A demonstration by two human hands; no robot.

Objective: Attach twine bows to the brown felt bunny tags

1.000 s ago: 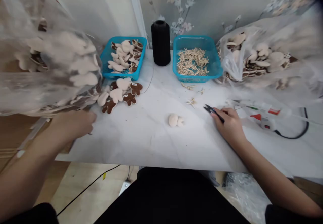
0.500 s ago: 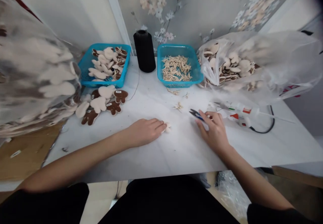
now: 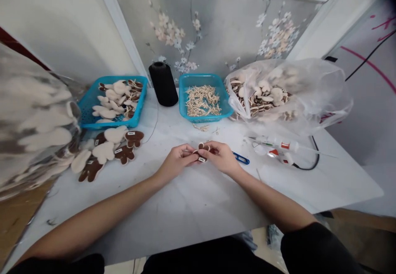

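Both hands pinch a small brown and cream plush animal-shaped piece [image 3: 203,147] with a white label, held just above the table in front of me. My left hand [image 3: 180,157] grips its left side between thumb and fingers. My right hand [image 3: 221,155] holds the right side, thumb across the brown face. Just right of that hand lies a pair of blue-handled thread snips [image 3: 241,158], its blades hidden by the hand. A few pale short sticks or cords [image 3: 201,127] lie beyond the hands.
A blue basket [image 3: 140,109] of plush pieces stands back left, with loose plush pieces [image 3: 103,152] before it. Beside a black thread cone [image 3: 163,84] is a blue basket [image 3: 206,119] of short pale strips. Plastic bags of pieces flank the table [image 3: 173,212]. A glue gun [image 3: 286,158] lies right.
My right hand has let go of the snips and moved left to the plush piece. The piece is now lifted, brown side showing, in both hands. The camera view has shifted.
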